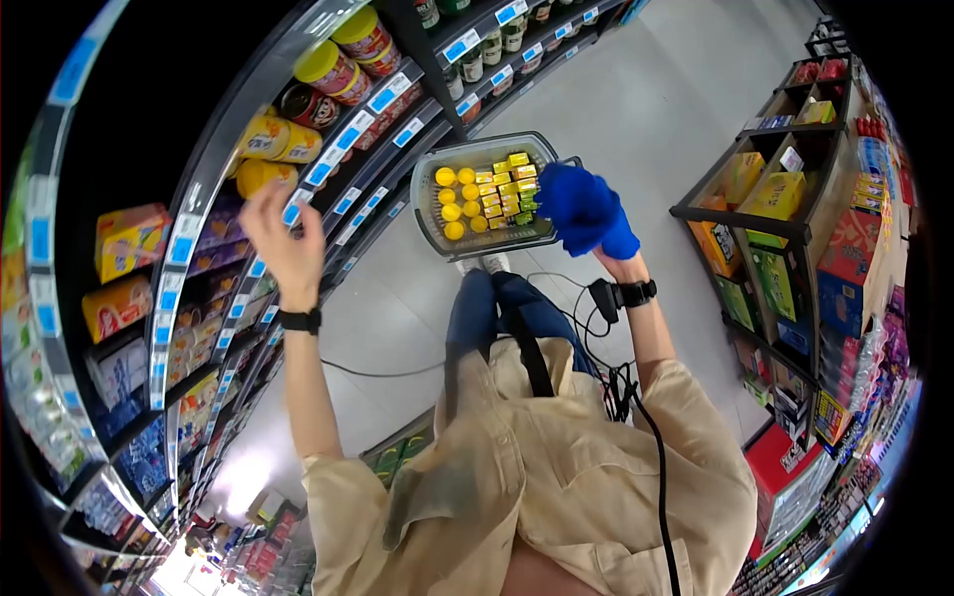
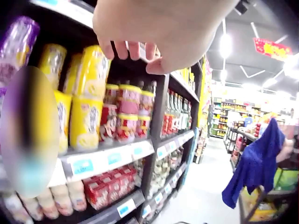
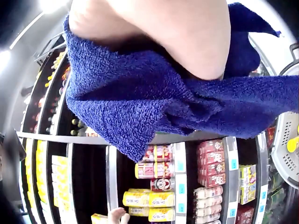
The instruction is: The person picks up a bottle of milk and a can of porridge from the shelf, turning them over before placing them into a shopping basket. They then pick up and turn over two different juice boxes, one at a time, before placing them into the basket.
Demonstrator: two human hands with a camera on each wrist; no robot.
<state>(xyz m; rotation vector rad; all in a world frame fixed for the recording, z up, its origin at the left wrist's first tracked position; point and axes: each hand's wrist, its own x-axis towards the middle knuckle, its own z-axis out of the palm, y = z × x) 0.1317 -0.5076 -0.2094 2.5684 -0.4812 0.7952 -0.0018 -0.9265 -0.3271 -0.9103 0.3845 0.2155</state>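
My right hand grips a bunched blue cloth, which hides most of the fingers. In the right wrist view the cloth, a terry towel, drapes below the palm. My left hand is raised at the shelf edge with loosely bent fingers and nothing in them. Nearest to it are yellow cans on the shelf. The left wrist view has that hand above and in front of stacked yellow cans.
A grey basket with yellow-lidded items and small yellow and green boxes stands on the floor ahead of my feet. Price-tagged shelves curve along the left, with pink-labelled, yellow-lidded tubs farther along. A display rack stands right. Cables hang at my waist.
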